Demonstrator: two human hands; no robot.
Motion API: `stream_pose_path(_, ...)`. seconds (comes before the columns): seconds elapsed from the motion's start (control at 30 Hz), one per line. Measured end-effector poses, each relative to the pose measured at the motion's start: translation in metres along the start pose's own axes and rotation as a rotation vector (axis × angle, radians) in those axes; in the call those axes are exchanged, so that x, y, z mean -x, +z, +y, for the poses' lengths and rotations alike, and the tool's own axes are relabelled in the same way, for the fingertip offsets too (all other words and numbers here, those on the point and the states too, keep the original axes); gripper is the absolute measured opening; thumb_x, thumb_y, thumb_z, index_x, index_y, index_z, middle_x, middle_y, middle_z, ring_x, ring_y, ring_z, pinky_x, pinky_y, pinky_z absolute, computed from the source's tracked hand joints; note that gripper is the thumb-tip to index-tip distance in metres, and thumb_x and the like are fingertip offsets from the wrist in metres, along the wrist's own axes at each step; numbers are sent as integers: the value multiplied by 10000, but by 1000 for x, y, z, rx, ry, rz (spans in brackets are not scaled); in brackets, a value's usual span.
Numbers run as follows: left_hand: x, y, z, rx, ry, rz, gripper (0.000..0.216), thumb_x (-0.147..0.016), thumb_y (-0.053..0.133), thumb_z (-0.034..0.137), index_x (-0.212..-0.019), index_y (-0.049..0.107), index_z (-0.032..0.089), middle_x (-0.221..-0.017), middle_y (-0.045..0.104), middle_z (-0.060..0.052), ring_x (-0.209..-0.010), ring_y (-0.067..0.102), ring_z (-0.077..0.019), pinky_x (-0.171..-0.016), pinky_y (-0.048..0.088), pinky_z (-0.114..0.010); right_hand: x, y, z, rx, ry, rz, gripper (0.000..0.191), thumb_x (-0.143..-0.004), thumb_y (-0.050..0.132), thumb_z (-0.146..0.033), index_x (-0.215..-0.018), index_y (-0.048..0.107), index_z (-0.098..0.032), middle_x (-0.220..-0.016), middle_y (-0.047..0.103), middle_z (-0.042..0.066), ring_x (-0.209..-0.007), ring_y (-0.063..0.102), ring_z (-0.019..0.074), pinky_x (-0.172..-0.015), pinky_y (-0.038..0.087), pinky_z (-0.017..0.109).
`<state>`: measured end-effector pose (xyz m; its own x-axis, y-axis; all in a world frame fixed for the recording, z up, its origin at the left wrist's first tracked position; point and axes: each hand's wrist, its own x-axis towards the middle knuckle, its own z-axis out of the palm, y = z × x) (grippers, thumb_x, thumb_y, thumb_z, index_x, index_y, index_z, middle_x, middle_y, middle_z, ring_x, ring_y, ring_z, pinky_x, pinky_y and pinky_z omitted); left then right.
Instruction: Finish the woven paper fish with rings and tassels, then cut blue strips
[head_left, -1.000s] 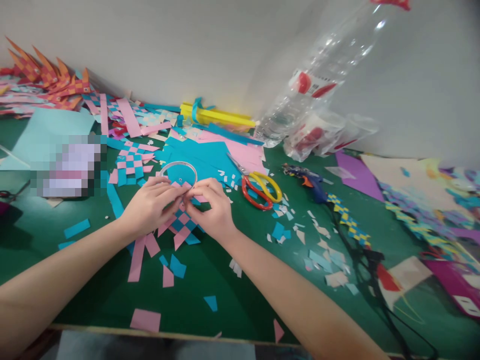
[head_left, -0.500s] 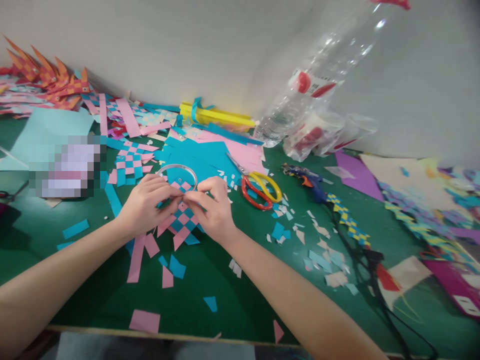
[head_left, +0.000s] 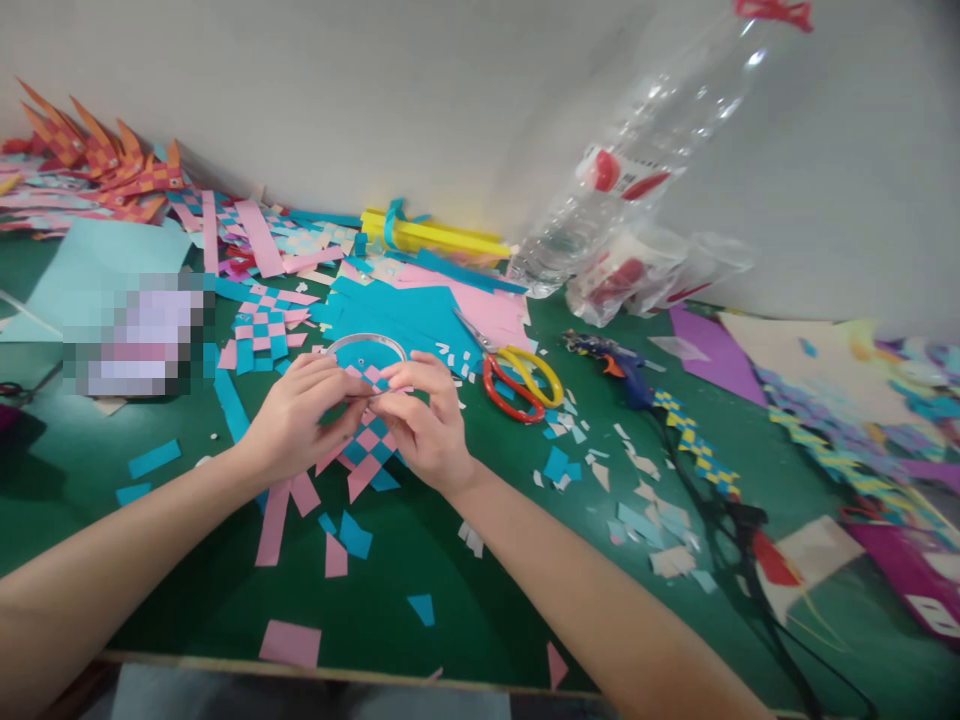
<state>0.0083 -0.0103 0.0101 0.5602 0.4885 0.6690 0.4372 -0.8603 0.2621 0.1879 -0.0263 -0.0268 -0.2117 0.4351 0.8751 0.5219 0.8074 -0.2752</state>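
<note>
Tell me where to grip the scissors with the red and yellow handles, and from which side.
The scissors with red and yellow handles are probably best gripped by both open handle loops, coming from the near right: they lie flat, loops toward that side, silvery pointed blades aimed away and left.

At the centre of the frame, the woven paper piece [head_left: 367, 440] shows a pink-and-blue check, and the thin round ring [head_left: 367, 339] above it is whitish. The tabletop [head_left: 480, 640] is deep green. Right of centre, the metal-bladed scissors [head_left: 493, 351] have one red and one yellow handle loop. At upper left, pointed woven paper shapes [head_left: 97, 152] carry orange-and-red checks. A long woven paper strip [head_left: 694, 437] at right is checked yellow and blue.
</note>
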Motion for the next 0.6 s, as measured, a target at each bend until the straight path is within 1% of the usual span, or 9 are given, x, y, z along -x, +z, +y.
stream_pose_path(0.13, -1, -1, 3, 19, 4, 0, 74, -904, 508, 145, -886, 566, 186, -752, 661, -16, -676, 593, -154, -683, 433, -313, 1, 2, 0, -103, 24, -9, 215, -892, 522, -150, -1011, 541, -328, -1101, 550, 7, -1057, 627, 170, -1030, 469, 449)
stream_pose_path(0.23, 0, -2, 3, -22, 31, -11, 77, -910, 497, 142, -901, 554, 192, -750, 661, -15, -673, 595, -160, -679, 419, -324, 0, 3, -2, -176, 29, -20, 226, -895, 494, -127, -1015, 518, -316, -1132, 536, 12, -1137, 610, 181, -1050, 467, 473)
stream_pose_path(0.4, 1, -3, 2, -55, 87, -28, 95, -909, 499, 127, -954, 541, 199, -783, 678, -19, -672, 602, -163, -697, 417, -336, -1, 3, -5, -141, 26, -60, 220, -915, 443, -119, -1020, 441, -312, -1140, 519, 29, -1198, 578, 190, -1006, 508, 484)
stream_pose_path(0.5, 1, -3, 4, -52, 100, -32, 110, -907, 501, 124, -978, 537, 199, -804, 686, -18, -699, 615, -163, -732, 427, -340, -1, 3, -7, -122, 11, -62, 202, -923, 426, -118, -1012, 409, -299, -1128, 501, 44, -1209, 570, 187, -985, 531, 474)
stream_pose_path(0.6, 1, -3, 6, -44, 108, -21, 119, -900, 509, 110, -983, 531, 192, -802, 684, -23, -709, 621, -164, -732, 425, -339, -1, 4, -8, -119, 5, -64, 196, -923, 417, -114, -999, 394, -293, -1122, 498, 46, -1215, 564, 182, -972, 543, 464)
